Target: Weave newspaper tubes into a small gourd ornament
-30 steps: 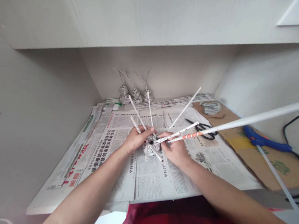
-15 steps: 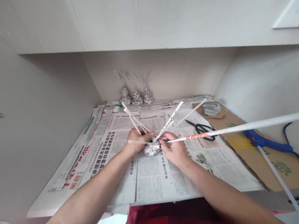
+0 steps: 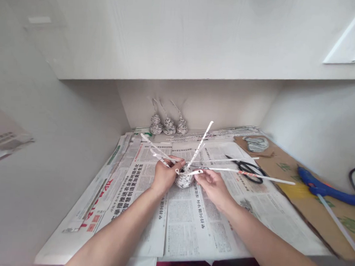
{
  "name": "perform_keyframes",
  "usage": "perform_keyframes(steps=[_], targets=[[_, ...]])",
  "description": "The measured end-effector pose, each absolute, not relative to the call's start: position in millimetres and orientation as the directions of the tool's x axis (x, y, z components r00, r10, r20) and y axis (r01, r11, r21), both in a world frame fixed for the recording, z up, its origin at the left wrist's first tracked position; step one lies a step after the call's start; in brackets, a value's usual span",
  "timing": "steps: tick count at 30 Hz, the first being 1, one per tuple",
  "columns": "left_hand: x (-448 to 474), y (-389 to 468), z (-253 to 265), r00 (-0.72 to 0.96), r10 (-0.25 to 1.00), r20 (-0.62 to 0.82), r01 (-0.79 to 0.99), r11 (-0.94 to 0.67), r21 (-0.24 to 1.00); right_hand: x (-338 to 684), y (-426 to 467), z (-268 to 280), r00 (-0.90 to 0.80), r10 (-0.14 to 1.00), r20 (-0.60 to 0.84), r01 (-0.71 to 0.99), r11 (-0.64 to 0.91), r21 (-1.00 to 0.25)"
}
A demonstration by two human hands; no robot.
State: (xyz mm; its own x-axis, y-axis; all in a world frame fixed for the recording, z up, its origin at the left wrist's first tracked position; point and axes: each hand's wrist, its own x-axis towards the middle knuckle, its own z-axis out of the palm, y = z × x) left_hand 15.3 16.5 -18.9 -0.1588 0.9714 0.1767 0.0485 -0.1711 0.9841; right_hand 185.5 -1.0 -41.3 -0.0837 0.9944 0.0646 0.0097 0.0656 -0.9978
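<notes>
A small round woven ball of rolled newspaper tubes (image 3: 184,180) sits low over the newspaper, with several tube ends sticking out around its top. My left hand (image 3: 165,173) is closed on the ball's left side and the bases of the tubes there. One speckled paper tube (image 3: 200,144) stands up from the ball, leaning right. My right hand (image 3: 212,186) pinches a short paper tube (image 3: 196,172) at the ball's right, its hollow end facing me. Behind the right fingers a long white tube with orange marks (image 3: 267,178) stretches right, above the black scissors (image 3: 250,172).
Newspaper sheets (image 3: 147,235) cover the table. Three gourd-shaped woven pieces (image 3: 169,126) stand at the back, beside a bundle of thin paper tubes (image 3: 216,134). On cardboard (image 3: 299,204) at right lie a blue glue gun (image 3: 327,189) and a grey crumpled bundle (image 3: 256,144). A cabinet panel (image 3: 183,37) overhangs.
The long orange-marked tube has swung down and away from me, now lying nearly level. Tubes at the left have lowered outward. My view has tilted up slightly.
</notes>
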Motion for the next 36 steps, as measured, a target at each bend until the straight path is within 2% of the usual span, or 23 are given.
perform_keyframes(steps=[5, 7, 9, 11, 14, 16, 17, 20, 23, 27, 29, 30, 32, 34, 36], targets=[[13.7, 17.6, -18.6, -0.224, 0.935, 0.275, 0.105, -0.257, 0.961, 172.7, -1.0, -25.1, -0.166, 0.985, -0.046, 0.031, -0.041, -0.999], [12.6, 17.3, -15.6, -0.247, 0.925, 0.289, 0.131, -0.264, 0.956, 170.5, 1.7, -19.3, -0.154, 0.988, 0.005, 0.083, 0.018, -0.996], [11.8, 17.1, -13.7, -0.256, 0.926, 0.279, 0.147, -0.248, 0.957, 171.8, 5.4, -13.1, -0.148, 0.977, 0.150, 0.205, 0.179, -0.962], [11.7, 17.3, -13.8, -0.253, 0.931, 0.264, 0.148, -0.232, 0.961, 174.7, 10.7, -6.1, -0.136, 0.929, 0.343, 0.373, 0.369, -0.851], [12.9, 17.4, -15.5, -0.235, 0.942, 0.242, 0.133, -0.215, 0.968, 177.0, 22.1, 3.4, -0.144, 0.778, 0.612, 0.608, 0.558, -0.565], [14.0, 16.6, -15.1, -0.225, 0.949, 0.222, 0.123, -0.199, 0.972, 175.3, 29.7, 5.3, -0.233, 0.735, 0.637, 0.666, 0.598, -0.446], [14.4, 16.1, -14.4, -0.220, 0.952, 0.212, 0.122, -0.189, 0.974, 173.9, 32.6, 4.3, -0.272, 0.749, 0.604, 0.671, 0.598, -0.439], [15.7, 15.6, -13.4, -0.169, 0.966, 0.193, 0.146, -0.169, 0.975, 170.4, 36.1, -5.4, -0.305, 0.834, 0.460, 0.603, 0.543, -0.584], [16.4, 18.2, -18.2, -0.135, 0.975, 0.174, 0.104, -0.161, 0.981, 170.3, 33.4, -17.8, -0.288, 0.885, 0.365, 0.447, 0.461, -0.766], [6.9, 22.8, -22.0, -0.110, 0.991, 0.075, 0.039, -0.071, 0.997, 172.5, 27.6, -25.4, -0.273, 0.900, 0.340, 0.332, 0.420, -0.844], [-4.8, 23.5, -16.0, 0.080, 0.996, -0.037, 0.000, 0.038, 0.999, 173.8, 26.6, -25.6, -0.279, 0.915, 0.291, 0.307, 0.372, -0.876], [-11.5, 23.5, -11.5, 0.246, 0.967, -0.064, -0.022, 0.072, 0.997, 174.5, 26.8, -25.4, -0.280, 0.925, 0.259, 0.298, 0.340, -0.892], [-24.2, 23.4, -2.6, 0.478, 0.877, -0.056, -0.057, 0.094, 0.994, 175.6, 28.5, -24.9, -0.279, 0.940, 0.199, 0.278, 0.277, -0.920], [-32.9, 23.8, 2.7, 0.558, 0.826, -0.074, -0.055, 0.126, 0.990, 176.3, 30.6, -24.4, -0.283, 0.944, 0.169, 0.252, 0.243, -0.937], [-36.3, 25.1, 3.1, 0.558, 0.821, -0.126, -0.028, 0.170, 0.985, 176.6, 32.1, -24.0, -0.297, 0.942, 0.155, 0.229, 0.228, -0.946]])
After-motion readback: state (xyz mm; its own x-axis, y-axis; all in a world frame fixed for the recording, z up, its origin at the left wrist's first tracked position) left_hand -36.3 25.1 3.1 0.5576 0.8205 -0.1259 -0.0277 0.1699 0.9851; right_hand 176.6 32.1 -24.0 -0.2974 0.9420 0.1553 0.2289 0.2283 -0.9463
